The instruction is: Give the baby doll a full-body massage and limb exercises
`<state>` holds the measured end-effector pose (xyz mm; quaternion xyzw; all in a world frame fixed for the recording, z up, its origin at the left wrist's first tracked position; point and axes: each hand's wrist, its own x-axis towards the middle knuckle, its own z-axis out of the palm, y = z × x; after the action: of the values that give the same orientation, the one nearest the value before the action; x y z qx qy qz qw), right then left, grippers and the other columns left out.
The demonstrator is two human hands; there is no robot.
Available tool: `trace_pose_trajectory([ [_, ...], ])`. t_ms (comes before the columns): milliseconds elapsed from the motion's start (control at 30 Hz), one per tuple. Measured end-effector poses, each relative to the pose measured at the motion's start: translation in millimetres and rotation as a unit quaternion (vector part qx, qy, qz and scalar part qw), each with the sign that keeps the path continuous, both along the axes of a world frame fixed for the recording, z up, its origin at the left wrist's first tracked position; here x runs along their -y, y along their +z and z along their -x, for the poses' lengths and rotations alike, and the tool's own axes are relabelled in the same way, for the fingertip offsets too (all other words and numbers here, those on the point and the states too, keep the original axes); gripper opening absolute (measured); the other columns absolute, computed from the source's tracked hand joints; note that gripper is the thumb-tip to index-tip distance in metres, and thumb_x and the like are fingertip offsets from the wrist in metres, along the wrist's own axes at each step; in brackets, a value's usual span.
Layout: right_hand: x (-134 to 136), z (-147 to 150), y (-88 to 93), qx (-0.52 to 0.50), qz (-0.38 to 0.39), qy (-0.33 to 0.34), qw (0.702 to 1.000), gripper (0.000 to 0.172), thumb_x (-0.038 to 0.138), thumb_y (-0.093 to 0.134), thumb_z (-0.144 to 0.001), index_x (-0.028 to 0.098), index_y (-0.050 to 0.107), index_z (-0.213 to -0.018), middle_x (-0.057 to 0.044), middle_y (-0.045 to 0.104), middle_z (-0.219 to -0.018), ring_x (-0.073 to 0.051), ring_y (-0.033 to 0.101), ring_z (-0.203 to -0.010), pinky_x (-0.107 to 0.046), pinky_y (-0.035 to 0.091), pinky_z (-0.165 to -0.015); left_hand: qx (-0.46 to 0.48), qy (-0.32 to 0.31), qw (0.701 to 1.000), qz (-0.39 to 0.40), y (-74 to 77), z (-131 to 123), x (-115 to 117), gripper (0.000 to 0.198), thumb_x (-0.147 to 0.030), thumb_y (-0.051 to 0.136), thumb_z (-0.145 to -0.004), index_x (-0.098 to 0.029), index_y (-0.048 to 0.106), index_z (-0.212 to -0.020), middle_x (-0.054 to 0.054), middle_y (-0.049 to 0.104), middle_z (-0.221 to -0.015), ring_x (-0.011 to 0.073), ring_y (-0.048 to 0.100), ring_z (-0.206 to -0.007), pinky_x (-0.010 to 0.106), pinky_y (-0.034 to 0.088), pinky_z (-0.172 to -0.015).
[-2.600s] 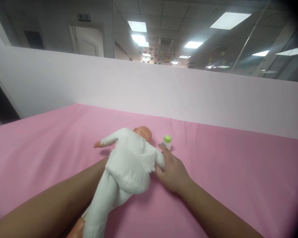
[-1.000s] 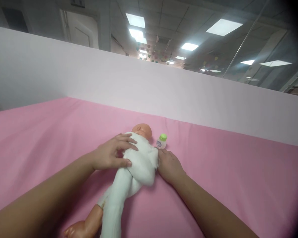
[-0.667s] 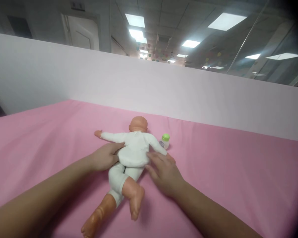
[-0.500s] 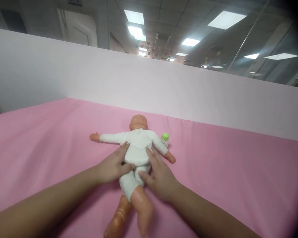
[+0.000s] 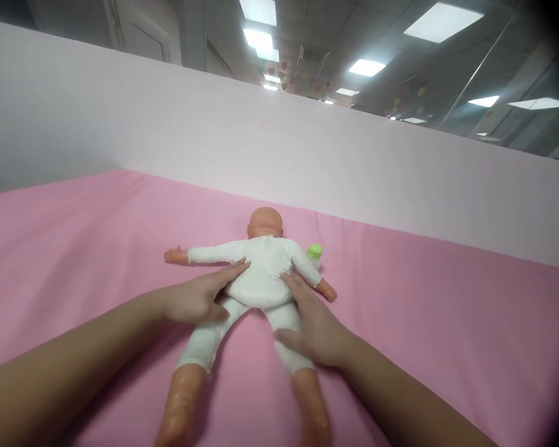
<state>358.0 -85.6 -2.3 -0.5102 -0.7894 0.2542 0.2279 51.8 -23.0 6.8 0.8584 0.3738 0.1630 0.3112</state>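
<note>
A baby doll (image 5: pixel 261 273) with a white cloth body lies face down, its bald head away from me, arms stretched sideways and legs spread toward me. Against the left side of its waist and hip rests my left hand (image 5: pixel 200 298), fingers extended and thumb over the upper leg. My right hand (image 5: pixel 314 323) lies along the doll's right side, fingers at the waist and thumb across the right thigh. Both hands are open and touch the doll without closing round it. Part of its hips is hidden under my fingers.
A small bottle with a green cap (image 5: pixel 315 252) stands beyond the doll's right arm, partly hidden by it. Pink sheeting (image 5: pixel 423 323) covers the surface. A white panel (image 5: pixel 307 155) runs along the back and bends round at the left.
The doll's legs, close together and crossing before, are now spread wide apart. My hands have moved slightly outward with them, staying at its sides. The camera view has tilted down a little.
</note>
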Motion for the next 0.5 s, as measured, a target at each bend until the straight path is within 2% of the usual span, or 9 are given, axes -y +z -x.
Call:
trace_pose_trajectory([
  [67, 1, 1, -2.1, 0.008, -0.031, -0.019, 0.999, 0.096, 0.045, 0.073, -0.087, 0.035, 0.018, -0.165, -0.004, 0.015, -0.174, -0.031, 0.009, -0.161, -0.061, 0.025, -0.126, -0.03, 0.024, 0.999, -0.022, 2.6, -7, 8, 0.101, -0.016, 0.058, -0.08, -0.025, 0.009, -0.168, 0.006, 0.012, -0.174, 0.0345, 0.018, -0.158, 0.053, 0.03, -0.125],
  [133, 2, 6, -5.9, 0.015, -0.081, -0.046, 0.996, 0.086, 0.048, 0.069, -0.09, 0.031, 0.026, -0.163, -0.007, 0.019, -0.172, -0.032, 0.013, -0.16, -0.062, 0.027, -0.125, -0.054, 0.067, 0.994, -0.065, 2.2, -18, 18, 0.1, -0.029, 0.063, -0.087, -0.021, 0.005, -0.168, 0.011, 0.002, -0.174, 0.0359, 0.007, -0.16, 0.055, 0.025, -0.126],
  [200, 2, 11, -8.4, 0.014, -0.152, -0.051, 0.987, 0.072, 0.044, 0.069, -0.091, 0.026, 0.042, -0.156, -0.01, 0.035, -0.166, -0.032, 0.028, -0.155, -0.06, 0.031, -0.123, -0.065, 0.093, 0.987, -0.117, -0.9, -29, 26, 0.104, -0.048, 0.064, -0.091, -0.021, 0.0, -0.168, 0.014, -0.006, -0.174, 0.0386, -0.002, -0.159, 0.059, 0.023, -0.126],
  [267, 2, 14, -8.1, 0.002, -0.218, -0.022, 0.976, 0.053, 0.036, 0.07, -0.089, 0.024, 0.059, -0.14, -0.01, 0.055, -0.151, -0.031, 0.046, -0.143, -0.055, 0.037, -0.12, -0.079, 0.08, 0.982, -0.151, -4.3, -36, 31, 0.106, -0.06, 0.062, -0.091, -0.022, 0.0, -0.168, 0.015, -0.004, -0.174, 0.0409, -0.002, -0.159, 0.061, 0.024, -0.124],
  [367, 2, 14, -2.6, -0.019, -0.259, 0.021, 0.965, 0.038, 0.028, 0.073, -0.084, 0.024, 0.067, -0.122, -0.007, 0.07, -0.128, -0.028, 0.061, -0.122, -0.051, 0.045, -0.111, -0.095, 0.05, 0.978, -0.179, -3.9, -39, 34, 0.097, -0.058, 0.061, -0.093, -0.02, 0.011, -0.168, 0.017, 0.015, -0.173, 0.0407, 0.013, -0.159, 0.059, 0.028, -0.123],
  [433, 4, 13, 2.3, -0.031, -0.256, 0.035, 0.966, 0.031, 0.026, 0.073, -0.083, 0.024, 0.068, -0.114, -0.005, 0.073, -0.112, -0.026, 0.065, -0.107, -0.047, 0.051, -0.1, -0.082, 0.056, 0.976, -0.195, 1.9, -39, 37, 0.09, -0.053, 0.062, -0.092, -0.018, 0.022, -0.164, 0.018, 0.031, -0.167, 0.04, 0.031, -0.152, 0.057, 0.035, -0.119],
  [500, 6, 12, 6.5, -0.046, -0.247, 0.051, 0.967, 0.016, 0.025, 0.071, -0.084, 0.023, 0.067, -0.099, -0.003, 0.071, -0.093, -0.022, 0.065, -0.089, -0.042, 0.053, -0.084, -0.06, 0.059, 0.975, -0.207, 10.6, -38, 43, 0.08, -0.049, 0.065, -0.09, -0.018, 0.035, -0.156, 0.019, 0.048, -0.155, 0.0387, 0.05, -0.138, 0.056, 0.044, -0.111],
])
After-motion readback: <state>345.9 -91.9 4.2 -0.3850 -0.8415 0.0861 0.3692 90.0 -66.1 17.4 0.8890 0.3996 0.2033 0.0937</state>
